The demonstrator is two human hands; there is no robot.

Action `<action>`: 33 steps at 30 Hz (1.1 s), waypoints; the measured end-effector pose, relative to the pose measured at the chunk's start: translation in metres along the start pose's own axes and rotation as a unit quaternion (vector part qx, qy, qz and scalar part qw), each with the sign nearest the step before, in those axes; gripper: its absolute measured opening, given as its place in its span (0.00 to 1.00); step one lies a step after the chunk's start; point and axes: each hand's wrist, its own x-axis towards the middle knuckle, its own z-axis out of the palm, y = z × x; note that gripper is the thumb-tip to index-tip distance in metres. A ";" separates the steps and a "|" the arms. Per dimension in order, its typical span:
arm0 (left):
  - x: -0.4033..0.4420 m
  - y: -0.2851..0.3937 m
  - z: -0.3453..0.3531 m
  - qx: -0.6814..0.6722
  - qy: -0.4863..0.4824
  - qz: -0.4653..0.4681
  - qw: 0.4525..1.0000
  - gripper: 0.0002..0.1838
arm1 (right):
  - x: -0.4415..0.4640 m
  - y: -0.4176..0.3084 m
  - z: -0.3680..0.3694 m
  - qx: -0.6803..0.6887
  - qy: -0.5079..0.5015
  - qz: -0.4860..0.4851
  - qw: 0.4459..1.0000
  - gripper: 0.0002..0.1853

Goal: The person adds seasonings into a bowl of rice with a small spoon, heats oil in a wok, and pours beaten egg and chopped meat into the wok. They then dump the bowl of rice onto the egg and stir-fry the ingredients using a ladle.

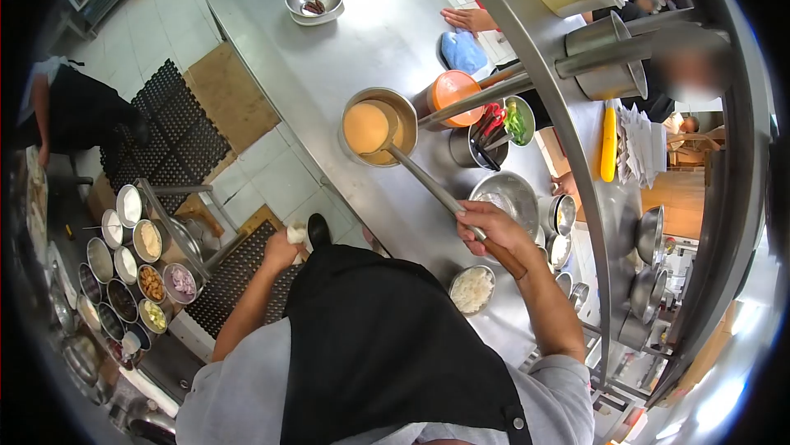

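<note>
My right hand (494, 231) is closed round the wooden-ended handle of a long metal ladle (426, 183). The ladle's bowl is full of an orange liquid (365, 127) and is over or in a steel pot (411, 125); I cannot tell whether it touches the liquid there. My left hand (280, 252) is low at my left side, away from the table, with its fingers closed on a small white cloth-like thing (296, 233). Below my right hand stands a bowl of white rice (473, 290), and a large steel bowl (527, 198) is just beyond it.
On the steel table (271, 58) stand a bowl with dark red pieces (314, 5), an orange-lidded tub (457, 93) and a utensil container (467, 149). Another person's hand (467, 19) is near a blue cloth (463, 51). Ingredient pots (151, 282) and another person (74, 111) are at left.
</note>
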 end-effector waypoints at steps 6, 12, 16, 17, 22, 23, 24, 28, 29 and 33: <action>-0.009 -0.164 0.040 -0.048 0.000 -0.217 0.975 0.20 | 0.008 0.046 0.003 0.159 -0.052 -0.016 0.986 0.15; -0.080 -0.211 0.036 0.028 0.026 -0.279 0.960 0.20 | 0.020 0.078 0.010 0.195 -0.106 -0.052 0.974 0.22; -0.079 -0.267 0.067 0.059 0.110 -0.241 0.963 0.21 | 0.019 0.087 0.009 0.165 -0.112 -0.076 0.977 0.23; -0.088 -0.251 0.071 -0.029 0.137 -0.239 0.961 0.22 | 0.019 0.089 0.006 0.159 -0.116 -0.080 0.977 0.22; -0.127 -0.180 0.100 -0.082 0.200 -0.233 0.948 0.19 | 0.014 0.096 -0.008 0.123 -0.118 -0.104 0.980 0.20; -0.134 -0.176 0.107 -0.096 0.183 -0.212 0.955 0.19 | 0.012 0.096 -0.012 0.123 -0.121 -0.100 0.980 0.19; -0.142 -0.177 0.119 -0.082 0.189 -0.220 0.953 0.20 | 0.009 0.097 -0.016 0.123 -0.123 -0.095 0.980 0.19; -0.173 -0.217 0.180 -0.056 0.179 -0.272 0.944 0.21 | -0.004 0.102 -0.026 0.113 -0.133 -0.087 0.981 0.17; -0.186 -0.218 0.194 -0.064 0.191 -0.288 0.936 0.23 | -0.008 0.102 -0.027 0.110 -0.131 -0.084 0.982 0.17; -0.244 -0.241 0.255 -0.140 0.216 -0.352 0.900 0.25 | -0.028 0.101 -0.025 0.094 -0.124 -0.080 0.985 0.16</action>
